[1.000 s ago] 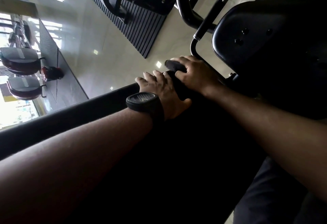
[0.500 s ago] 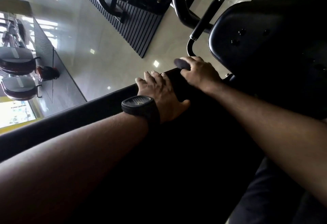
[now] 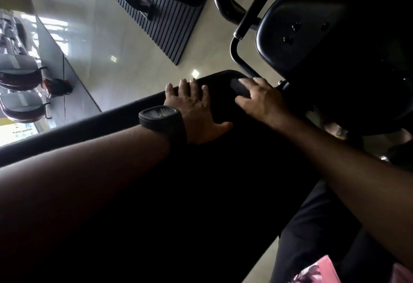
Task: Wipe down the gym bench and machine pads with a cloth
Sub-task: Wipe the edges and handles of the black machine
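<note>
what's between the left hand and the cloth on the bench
Only bare black bench pad; the head view shows nothing else between the left hand and the cloth.

A gym — padded bench (image 3: 201,193), black machine seat (image 3: 312,36), ribbed rubber mat (image 3: 169,32) on tiled floor (image 3: 125,59).

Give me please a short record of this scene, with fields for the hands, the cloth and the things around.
left hand: flat on the bench, fingers straight, near its far edge; a watch on the wrist
right hand: grips the cloth at the bench's far end
cloth: dark, bunched, on the bench
machine pad: black, beyond the right hand
floor: pale, with a ribbed mat
</note>
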The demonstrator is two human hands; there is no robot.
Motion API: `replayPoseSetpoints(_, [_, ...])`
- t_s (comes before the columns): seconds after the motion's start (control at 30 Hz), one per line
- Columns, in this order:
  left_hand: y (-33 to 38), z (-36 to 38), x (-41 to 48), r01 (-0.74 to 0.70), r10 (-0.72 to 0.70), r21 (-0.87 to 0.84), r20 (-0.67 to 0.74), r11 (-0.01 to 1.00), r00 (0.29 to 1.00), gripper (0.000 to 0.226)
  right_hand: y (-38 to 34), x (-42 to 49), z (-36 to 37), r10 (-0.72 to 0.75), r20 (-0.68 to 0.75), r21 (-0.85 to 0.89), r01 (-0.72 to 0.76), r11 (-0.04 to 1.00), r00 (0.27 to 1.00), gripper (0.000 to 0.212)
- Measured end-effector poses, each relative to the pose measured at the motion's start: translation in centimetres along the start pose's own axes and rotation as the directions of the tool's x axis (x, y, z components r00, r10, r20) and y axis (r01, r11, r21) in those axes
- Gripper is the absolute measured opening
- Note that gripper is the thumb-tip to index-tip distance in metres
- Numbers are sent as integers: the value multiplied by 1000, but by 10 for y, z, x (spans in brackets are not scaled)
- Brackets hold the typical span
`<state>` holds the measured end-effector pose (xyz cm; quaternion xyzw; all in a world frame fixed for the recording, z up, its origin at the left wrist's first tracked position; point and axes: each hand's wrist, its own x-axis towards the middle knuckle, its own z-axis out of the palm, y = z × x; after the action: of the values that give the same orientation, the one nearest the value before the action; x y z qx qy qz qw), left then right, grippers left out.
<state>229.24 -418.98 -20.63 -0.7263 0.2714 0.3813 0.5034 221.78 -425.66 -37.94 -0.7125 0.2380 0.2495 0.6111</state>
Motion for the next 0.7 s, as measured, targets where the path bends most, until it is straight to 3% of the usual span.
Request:
replayPoseSetpoints(0.07, [-1,2,-5,-2,2,5,2,1000,1000,113,-10,-29,2,-132,-35,70,134,988,991,78])
replayPoseSetpoints(0.13, [-2,2,-6,-4,4,6,-6,1000,1000,113,-18,-52,6,-289,-85,138,299,944,954,71])
replayPoseSetpoints(0.2, [-4,0,-10,-9,9,5,-3,1000,1000,116,-20,-53,5,-366,-79,124,374,919,927,68])
replayPoseSetpoints(0.4, [-8,-1,-28,16,-16,12,28,1000,999,121,-3,-38,1,-70,-49,1,70,998,996,72])
replayPoseSetpoints(0.47, [-6,0,-31,17,-18,20,25,1000,1000,121,-7,-62,4,-103,-69,15,104,994,992,69])
replayPoseSetpoints(0.6, [-4,0,-30,22,-23,14,17,1000,1000,125,-20,-87,6,-339,-131,89,351,932,932,70])
replayPoseSetpoints(0.7, [-2,-1,-31,4,-5,29,38,1000,999,132,-12,-64,4,-296,-88,57,302,952,951,71])
